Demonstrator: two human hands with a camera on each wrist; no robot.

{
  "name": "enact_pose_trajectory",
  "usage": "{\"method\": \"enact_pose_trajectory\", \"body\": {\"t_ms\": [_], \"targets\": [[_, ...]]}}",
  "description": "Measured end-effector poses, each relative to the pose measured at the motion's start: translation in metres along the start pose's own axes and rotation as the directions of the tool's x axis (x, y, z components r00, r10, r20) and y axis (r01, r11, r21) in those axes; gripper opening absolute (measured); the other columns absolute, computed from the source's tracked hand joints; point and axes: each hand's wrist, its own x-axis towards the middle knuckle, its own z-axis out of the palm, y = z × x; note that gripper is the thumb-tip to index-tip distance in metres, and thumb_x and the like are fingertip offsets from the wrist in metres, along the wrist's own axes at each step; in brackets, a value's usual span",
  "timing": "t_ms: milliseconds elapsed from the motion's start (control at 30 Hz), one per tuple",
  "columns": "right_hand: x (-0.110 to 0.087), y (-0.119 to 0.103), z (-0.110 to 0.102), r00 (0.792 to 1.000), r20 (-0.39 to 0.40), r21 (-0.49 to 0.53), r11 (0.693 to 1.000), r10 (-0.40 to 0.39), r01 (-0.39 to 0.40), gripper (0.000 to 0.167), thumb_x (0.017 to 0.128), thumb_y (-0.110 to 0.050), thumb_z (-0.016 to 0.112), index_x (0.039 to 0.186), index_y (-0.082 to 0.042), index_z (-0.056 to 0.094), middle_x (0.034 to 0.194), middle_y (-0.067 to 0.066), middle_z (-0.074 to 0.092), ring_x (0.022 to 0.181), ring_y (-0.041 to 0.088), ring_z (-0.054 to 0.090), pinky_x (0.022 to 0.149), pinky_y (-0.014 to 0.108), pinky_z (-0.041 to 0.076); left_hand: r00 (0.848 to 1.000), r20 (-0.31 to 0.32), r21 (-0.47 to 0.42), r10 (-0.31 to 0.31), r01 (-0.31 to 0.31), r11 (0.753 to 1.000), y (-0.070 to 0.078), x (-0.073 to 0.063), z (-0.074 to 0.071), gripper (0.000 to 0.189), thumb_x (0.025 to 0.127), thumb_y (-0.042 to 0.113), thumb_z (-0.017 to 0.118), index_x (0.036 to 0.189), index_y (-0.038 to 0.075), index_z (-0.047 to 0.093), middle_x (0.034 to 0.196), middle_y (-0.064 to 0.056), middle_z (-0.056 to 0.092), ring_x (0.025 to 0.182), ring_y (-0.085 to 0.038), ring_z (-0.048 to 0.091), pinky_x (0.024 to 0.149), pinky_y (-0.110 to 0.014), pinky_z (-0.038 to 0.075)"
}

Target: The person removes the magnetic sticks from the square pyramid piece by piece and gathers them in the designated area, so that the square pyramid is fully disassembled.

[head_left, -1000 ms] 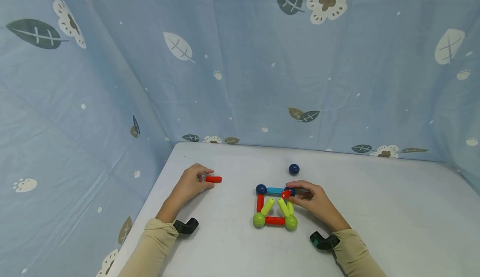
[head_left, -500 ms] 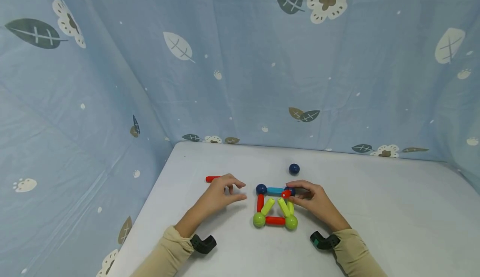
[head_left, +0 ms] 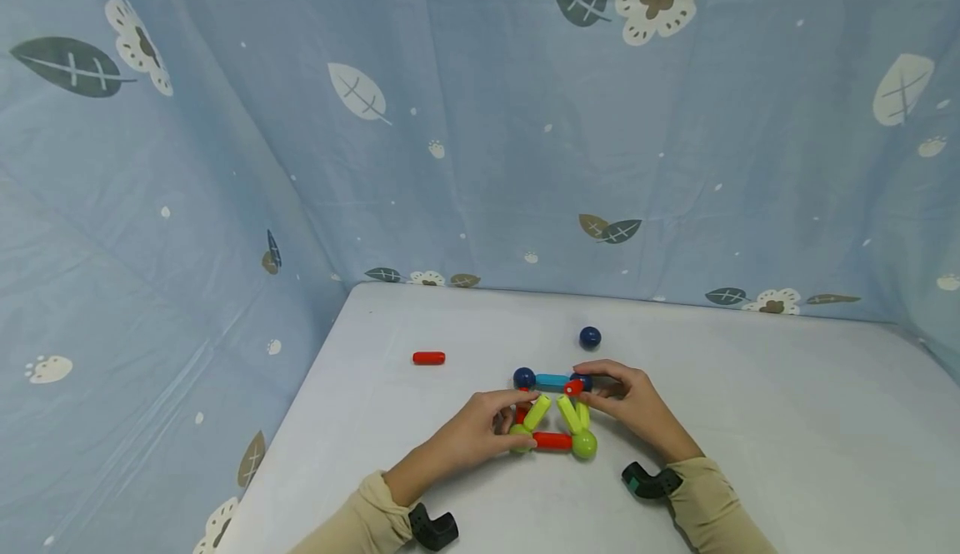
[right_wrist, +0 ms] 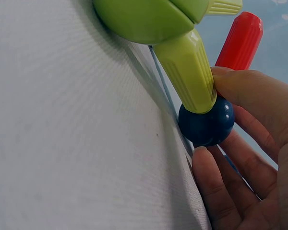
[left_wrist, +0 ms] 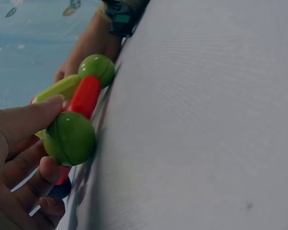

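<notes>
A four-sided frame of magnetic rods and balls lies on the white table. My left hand (head_left: pixel 480 431) holds its near-left green ball (left_wrist: pixel 71 138), thumb on one side and fingers curled on the other. My right hand (head_left: pixel 626 400) grips the far-right dark blue ball (right_wrist: pixel 206 121). A red rod (right_wrist: pixel 240 40) stands up from that ball, by my thumb. Two yellow-green rods (head_left: pixel 537 411) slant up from the green balls; another yellow-green rod (right_wrist: pixel 187 72) forms the right side. A light blue rod (head_left: pixel 552 381) spans the far side, a red rod (head_left: pixel 552 441) the near side.
A loose red rod (head_left: pixel 429 358) lies on the table (head_left: pixel 787 404) left of the frame. Behind the frame sits a loose dark blue ball (head_left: pixel 590 337). A patterned blue cloth (head_left: pixel 480 162) hangs along the table's far and left edges.
My left hand has let go of the loose red rod and moved right and nearer, to the frame's near-left green ball. The right hand has stayed at the far-right blue ball.
</notes>
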Motion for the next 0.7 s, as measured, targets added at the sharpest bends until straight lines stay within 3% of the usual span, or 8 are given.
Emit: {"method": "enact_pose_trajectory", "body": {"t_ms": [67,233,500,700], "targets": [[-0.0001,0.0001,-0.0002,1.000,-0.001,-0.003,1.000,0.001,-0.001,0.037,0.090,-0.017,0.081,0.125,-0.012,0.072,0.128,0.007,0.072,0.103,0.000,0.067,0.081,0.025,0.060,1.000,0.001,0.005,-0.011,0.011,1.000,0.0003,0.0003,0.0016,0.059,0.089,0.022,0.082,0.143,0.011,0.061,0.083,0.001,0.059,0.066,0.003,0.046,0.060,-0.014,0.040],[0.0003,0.0008,0.0000,1.000,-0.003,-0.012,1.000,0.002,-0.002,0.037,0.090,-0.018,0.082,0.125,-0.012,0.072,0.127,0.007,0.072,0.102,-0.002,0.066,0.080,0.025,0.060,1.000,-0.008,-0.002,-0.029,0.029,1.000,0.0001,-0.0004,0.0033,0.053,0.089,0.023,0.082,0.138,0.011,0.065,0.086,0.005,0.059,0.067,0.002,0.046,0.062,-0.014,0.041],[0.0008,0.0013,0.0002,1.000,0.001,-0.010,1.000,0.003,-0.003,0.039,0.090,-0.018,0.082,0.127,-0.013,0.072,0.128,0.007,0.072,0.105,-0.004,0.065,0.081,0.024,0.059,1.000,-0.026,-0.041,-0.015,0.014,0.999,-0.0020,-0.0008,0.0051,0.028,0.088,0.023,0.083,0.114,0.017,0.073,0.085,0.005,0.064,0.065,0.002,0.045,0.062,-0.015,0.040],[0.0011,0.0021,0.0002,1.000,0.002,-0.011,1.000,0.011,-0.011,0.038,0.090,-0.019,0.081,0.127,-0.014,0.072,0.128,0.007,0.072,0.105,-0.003,0.065,0.083,0.023,0.059,1.000,-0.019,-0.031,-0.019,0.018,0.999,-0.0022,-0.0007,0.0048,0.025,0.089,0.024,0.082,0.112,0.019,0.072,0.089,0.007,0.066,0.066,0.002,0.045,0.061,-0.014,0.040]]}}
